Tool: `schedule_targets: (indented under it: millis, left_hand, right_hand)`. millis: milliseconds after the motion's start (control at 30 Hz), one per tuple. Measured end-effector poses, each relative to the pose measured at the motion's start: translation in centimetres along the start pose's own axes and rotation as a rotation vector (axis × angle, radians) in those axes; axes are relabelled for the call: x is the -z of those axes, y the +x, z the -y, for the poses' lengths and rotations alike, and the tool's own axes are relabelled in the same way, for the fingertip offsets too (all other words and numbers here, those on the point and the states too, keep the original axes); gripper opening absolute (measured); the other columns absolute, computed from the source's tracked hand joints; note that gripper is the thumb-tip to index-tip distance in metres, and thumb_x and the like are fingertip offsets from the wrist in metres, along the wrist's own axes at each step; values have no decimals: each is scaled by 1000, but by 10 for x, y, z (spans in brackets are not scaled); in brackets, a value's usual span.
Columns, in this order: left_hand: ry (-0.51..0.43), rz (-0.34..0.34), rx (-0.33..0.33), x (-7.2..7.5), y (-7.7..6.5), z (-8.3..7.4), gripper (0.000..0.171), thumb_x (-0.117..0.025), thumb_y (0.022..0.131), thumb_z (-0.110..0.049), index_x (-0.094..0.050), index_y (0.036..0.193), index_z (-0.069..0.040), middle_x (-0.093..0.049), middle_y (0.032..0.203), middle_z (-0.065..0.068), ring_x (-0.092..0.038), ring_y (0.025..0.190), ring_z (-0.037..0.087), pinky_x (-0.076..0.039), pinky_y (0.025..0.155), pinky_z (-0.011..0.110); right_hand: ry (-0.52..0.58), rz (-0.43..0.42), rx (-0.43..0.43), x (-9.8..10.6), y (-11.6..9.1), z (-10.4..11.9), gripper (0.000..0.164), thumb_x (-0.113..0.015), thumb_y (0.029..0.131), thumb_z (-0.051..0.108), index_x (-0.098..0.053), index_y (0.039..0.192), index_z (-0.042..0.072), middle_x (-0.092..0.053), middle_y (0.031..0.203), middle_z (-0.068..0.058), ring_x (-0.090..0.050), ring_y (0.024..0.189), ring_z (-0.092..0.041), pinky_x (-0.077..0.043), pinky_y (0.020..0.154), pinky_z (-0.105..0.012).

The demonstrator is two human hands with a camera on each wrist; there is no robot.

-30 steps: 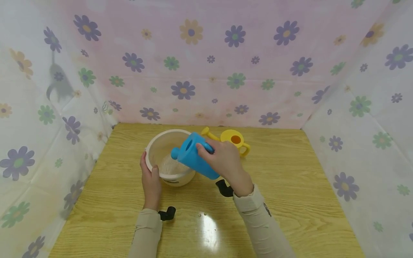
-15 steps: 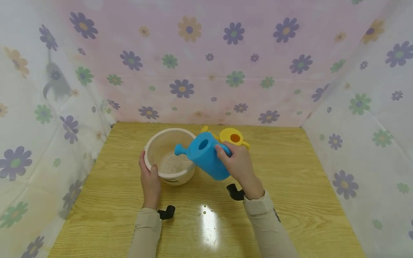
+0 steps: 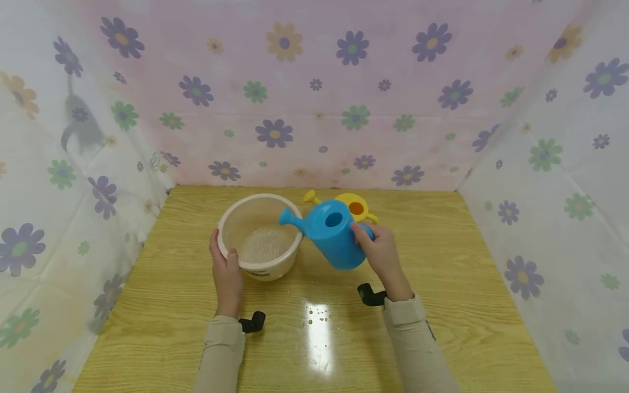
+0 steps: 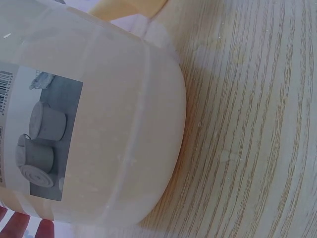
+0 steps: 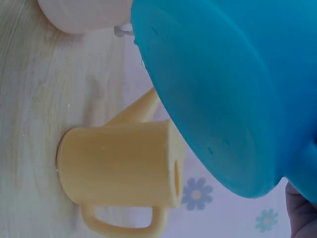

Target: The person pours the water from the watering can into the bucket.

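Observation:
A cream plastic bucket (image 3: 277, 269) stands on the wooden table with clear water in it. My left hand (image 3: 228, 279) grips its left rim, thumb on the near side. Fingertips (image 4: 15, 225) of that hand show at the left wrist view's lower corner, beside the bucket's printed label (image 4: 47, 134). My right hand (image 3: 385, 259) holds a blue watering can (image 3: 339, 246) by its handle, raised off the table. The can is slightly tilted, its spout (image 3: 291, 218) reaching over the bucket's right rim. In the right wrist view its wet underside (image 5: 213, 114) fills the upper right.
Behind the blue can stands a yellow watering can (image 3: 346, 198), upright on the table (image 3: 442, 273). Water drops (image 3: 314, 314) lie on the table in front. Flower-patterned cloth (image 3: 314, 103) walls the table at the back and both sides.
My right hand has drawn the blue watering can to the right and brought it nearer upright. Its spout has pulled back toward the bucket's rim. More drops lie on the table. The left hand keeps its grip.

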State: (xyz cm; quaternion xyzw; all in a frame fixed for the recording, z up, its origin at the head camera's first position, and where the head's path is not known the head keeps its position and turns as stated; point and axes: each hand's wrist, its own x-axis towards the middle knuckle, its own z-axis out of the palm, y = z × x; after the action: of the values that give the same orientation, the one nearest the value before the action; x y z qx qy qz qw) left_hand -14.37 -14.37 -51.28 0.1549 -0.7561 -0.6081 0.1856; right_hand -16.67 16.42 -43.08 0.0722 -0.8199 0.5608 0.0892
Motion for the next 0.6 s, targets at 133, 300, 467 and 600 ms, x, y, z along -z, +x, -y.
schedule_targets:
  millis: [133, 300, 467, 600]
  left_hand:
    - [1, 0, 6, 0, -1, -1, 54, -36, 94, -22, -20, 141, -45, -31, 147, -2, -39, 127, 22, -36, 100, 45]
    - [2, 2, 13, 0, -1, -3, 54, -35, 94, -22, -20, 141, -46, -31, 147, -1, -39, 127, 23, -36, 99, 46]
    - [6, 0, 19, 0, -1, -2, 54, -35, 94, -23, -20, 140, -46, -31, 147, -4, -39, 127, 21, -36, 100, 45]
    - [0, 4, 20, -1, 0, -1, 54, -35, 94, -22, -20, 140, -46, -30, 148, -3, -40, 127, 22, -37, 99, 45]
  right_hand:
    - [55, -8, -37, 6, 0, -10, 39, -55, 90, 27, -49, 60, 2, -38, 52, -1, -40, 55, -19, -37, 56, -31]
    - [97, -4, -79, 11, 0, -20, 40, -51, 93, 22, -49, 61, -1, -37, 50, 0, -38, 49, -14, -34, 50, -27]
    - [128, 19, -96, 15, -1, -29, 39, -47, 94, 16, -47, 61, -3, -37, 51, -1, -37, 48, -14, -32, 49, -26]
    - [153, 47, -113, 16, -2, -36, 39, -45, 94, 17, -45, 60, -2, -37, 53, -1, -37, 50, -15, -32, 50, -26]
